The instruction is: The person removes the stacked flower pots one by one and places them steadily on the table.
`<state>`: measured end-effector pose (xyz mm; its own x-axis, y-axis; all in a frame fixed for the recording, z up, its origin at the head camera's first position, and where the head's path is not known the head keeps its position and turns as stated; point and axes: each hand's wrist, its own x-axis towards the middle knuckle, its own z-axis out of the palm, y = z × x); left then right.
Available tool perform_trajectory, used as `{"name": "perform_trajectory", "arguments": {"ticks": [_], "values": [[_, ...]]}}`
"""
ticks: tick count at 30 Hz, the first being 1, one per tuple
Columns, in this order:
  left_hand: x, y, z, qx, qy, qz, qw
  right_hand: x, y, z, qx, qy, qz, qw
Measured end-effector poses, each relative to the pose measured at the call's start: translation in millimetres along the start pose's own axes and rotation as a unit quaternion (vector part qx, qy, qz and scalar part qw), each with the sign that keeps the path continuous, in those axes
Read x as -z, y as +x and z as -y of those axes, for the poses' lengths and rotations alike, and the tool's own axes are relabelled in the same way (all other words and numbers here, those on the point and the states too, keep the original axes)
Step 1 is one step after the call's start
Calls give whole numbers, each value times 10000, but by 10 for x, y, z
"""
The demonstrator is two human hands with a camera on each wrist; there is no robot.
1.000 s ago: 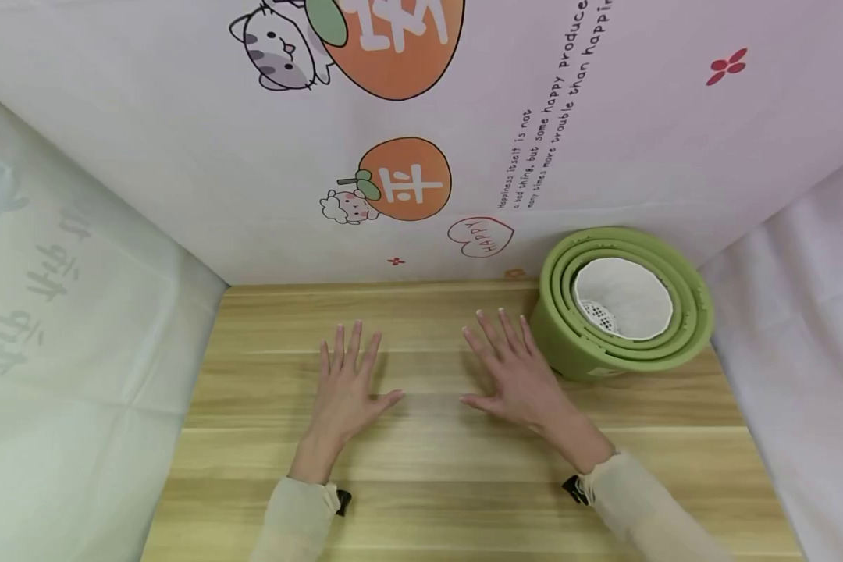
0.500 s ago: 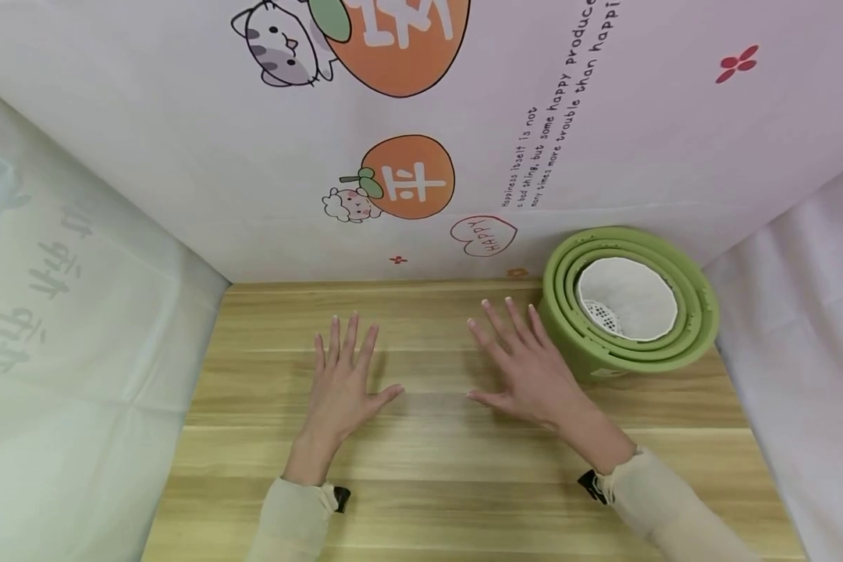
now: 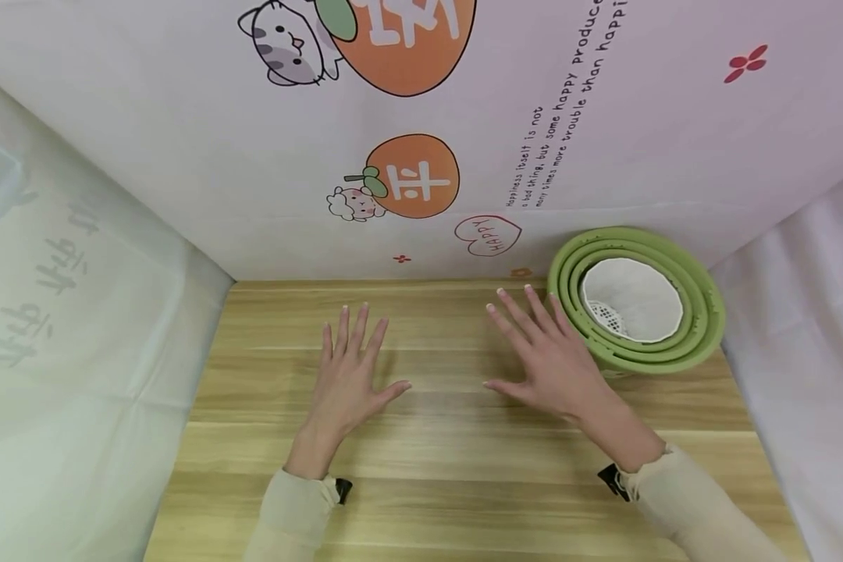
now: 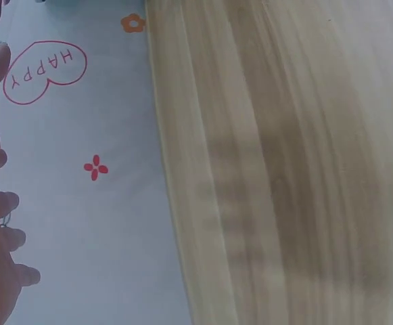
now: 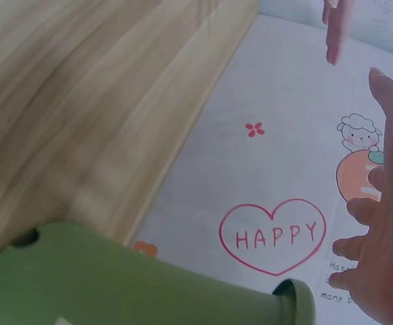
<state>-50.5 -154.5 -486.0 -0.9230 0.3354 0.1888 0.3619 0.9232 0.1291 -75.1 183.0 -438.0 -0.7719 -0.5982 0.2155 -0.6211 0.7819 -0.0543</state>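
Fingers spread and palm down, my left hand (image 3: 347, 386) hovers over the wooden table (image 3: 435, 460) on the left and holds nothing. My right hand (image 3: 560, 371), also spread and holding nothing, is beside a stack of nested green flowerpots (image 3: 706, 320) at the back right. In the head view its fingers overlap the near-left side of the stack; whether they touch it I cannot tell. A white pot (image 3: 642, 300) with a perforated bottom sits innermost. From the right wrist, the outer green pot (image 5: 135, 284) shows below the right hand (image 5: 392, 223), with space between them.
A white cloth backdrop (image 3: 267, 187) printed with oranges, cartoon animals and lettering rises at the table's back edge. White cloth walls (image 3: 105, 328) stand at both sides. The pots are close to the back and right walls.
My right hand has moved right and forward, closer to the flowerpots. The left hand has shifted slightly forward. The whole head view has drifted a little, and the pots stay put on the table.
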Motion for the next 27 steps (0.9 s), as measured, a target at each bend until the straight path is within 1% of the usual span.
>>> {"name": "perform_trajectory", "arguments": {"ticks": [3,7,11,15,20,27], "values": [[39,22,5,-97,-69,-17,9999,54,-8,-37,-16,41,4,10000],[67,61,-1,-367,-242,-154,9989,134,-13,-101,-72,146,-38,9999],[46,152,-46,-749,-410,-320,9958,218,-50,-209,-148,119,-110,9998],[-15,246,-120,-1005,-658,-526,9914,278,-103,-313,-223,84,-295,9993],[-68,302,-166,-1166,-850,-855,9858,295,-105,-376,-178,147,-443,9988],[-107,378,-251,-1348,-1003,-939,9813,324,-153,-496,-171,117,-400,9990]]}}
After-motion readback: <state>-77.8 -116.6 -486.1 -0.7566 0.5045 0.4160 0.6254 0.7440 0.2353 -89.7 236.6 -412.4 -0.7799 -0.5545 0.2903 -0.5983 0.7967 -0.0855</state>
